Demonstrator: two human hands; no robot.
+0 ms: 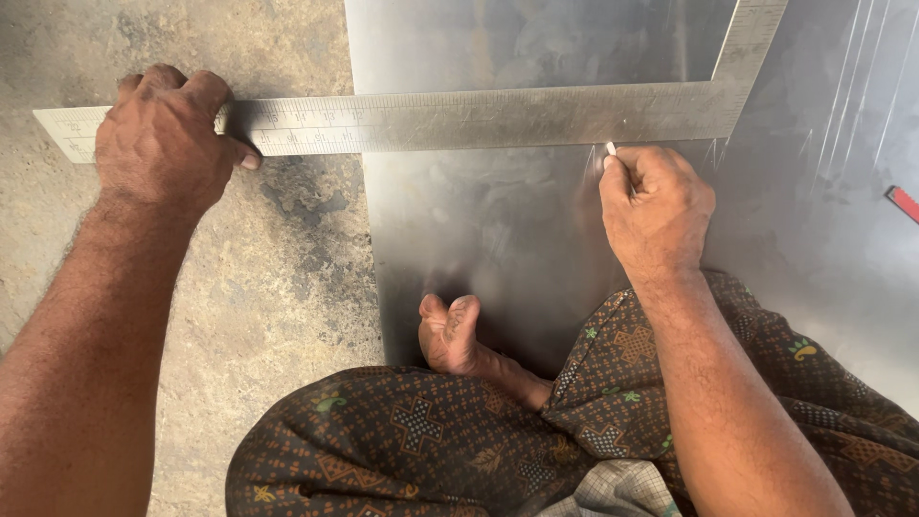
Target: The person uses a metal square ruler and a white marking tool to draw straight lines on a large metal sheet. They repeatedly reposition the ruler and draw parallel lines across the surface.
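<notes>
So the left hand (163,134) is clamping a steel square (479,117) flat, its long arm lying across the metal sheet (498,230) and out over the concrete floor (278,278), while the right hand (656,196) is pinching a small white marker (611,148) at the square's edge.

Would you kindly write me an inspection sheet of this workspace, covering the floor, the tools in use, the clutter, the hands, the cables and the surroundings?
Surface: rough concrete floor, stained; a metal sheet lies flat on it.
Job's things: steel square laid across the sheet's left edge, its short arm running up at the right; small white marker at the square's lower edge.
Clutter: a red object at the right edge, too cut off to identify.
Hands: left hand presses the square's end on the concrete; right hand pinches the marker.
Cables: nothing seen.
Surroundings: the person's bare foot rests on the sheet; patterned brown cloth below.
</notes>
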